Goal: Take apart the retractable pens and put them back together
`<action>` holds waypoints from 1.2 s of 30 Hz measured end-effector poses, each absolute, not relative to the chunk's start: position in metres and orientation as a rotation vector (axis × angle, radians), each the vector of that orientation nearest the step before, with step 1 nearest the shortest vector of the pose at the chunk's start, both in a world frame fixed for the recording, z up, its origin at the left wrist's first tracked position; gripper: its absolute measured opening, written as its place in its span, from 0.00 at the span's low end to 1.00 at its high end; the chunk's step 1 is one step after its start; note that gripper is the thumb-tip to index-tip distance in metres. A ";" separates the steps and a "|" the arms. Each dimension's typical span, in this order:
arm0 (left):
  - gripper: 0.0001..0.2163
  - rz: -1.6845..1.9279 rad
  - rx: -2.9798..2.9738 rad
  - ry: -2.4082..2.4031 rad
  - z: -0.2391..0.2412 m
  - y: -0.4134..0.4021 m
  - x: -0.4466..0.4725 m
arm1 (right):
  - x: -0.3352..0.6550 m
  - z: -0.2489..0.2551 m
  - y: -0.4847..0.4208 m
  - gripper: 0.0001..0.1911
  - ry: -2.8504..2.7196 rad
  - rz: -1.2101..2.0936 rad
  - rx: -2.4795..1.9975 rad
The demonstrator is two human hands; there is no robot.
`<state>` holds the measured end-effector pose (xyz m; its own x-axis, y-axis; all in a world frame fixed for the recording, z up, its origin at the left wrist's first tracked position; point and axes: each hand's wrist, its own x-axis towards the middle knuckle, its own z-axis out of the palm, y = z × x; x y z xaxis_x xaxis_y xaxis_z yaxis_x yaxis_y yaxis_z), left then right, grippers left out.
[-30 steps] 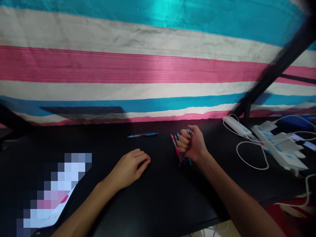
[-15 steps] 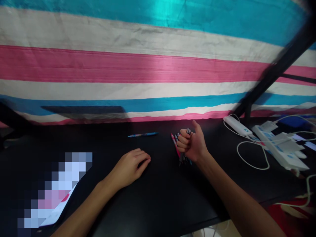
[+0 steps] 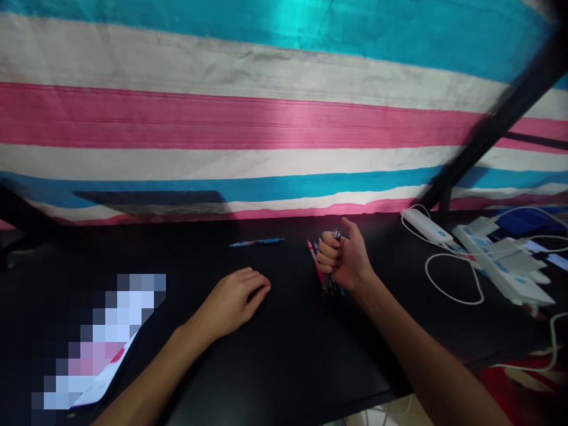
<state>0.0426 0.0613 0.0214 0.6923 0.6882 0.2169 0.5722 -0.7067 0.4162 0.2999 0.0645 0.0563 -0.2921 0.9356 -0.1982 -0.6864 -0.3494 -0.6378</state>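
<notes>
My right hand point(image 3: 348, 260) has its fingers wrapped around a dark pen point(image 3: 337, 233) held upright, the pen's end poking out above the curled fingers. Its thumb sticks up, bent a little toward that end. Behind and below this fist lie several pens, among them a red pen point(image 3: 313, 255); the hand hides most of the others. My left hand point(image 3: 237, 299) rests palm down on the black table point(image 3: 275, 367), fingers loosely bent, thumb apart, with nothing seen in it. Beyond the left hand a blue pen point(image 3: 256, 242) lies by itself.
A lit screen point(image 3: 104, 378), partly pixelated, lies at the lower left. On the right are a white power strip point(image 3: 506, 266) with plugs, a white device point(image 3: 426, 226) and loose cables. A striped sheet point(image 3: 266, 124) hangs behind the table, beside a black frame bar point(image 3: 488, 124).
My right thumb has bent slightly toward the pen's top end, and the pen has shifted a touch left within the fist. My left hand and the pens on the table stay where they were.
</notes>
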 end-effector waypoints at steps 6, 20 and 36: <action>0.09 0.504 2.588 0.982 0.021 0.061 0.043 | 0.303 0.052 0.067 0.22 -0.506 1.829 -0.681; 0.09 0.521 2.605 0.975 0.022 0.061 0.043 | 0.279 0.026 0.072 0.15 -1.207 1.106 -1.213; 0.09 0.569 2.619 0.945 0.021 0.060 0.042 | 0.279 0.016 0.065 0.27 -1.971 -0.158 -1.977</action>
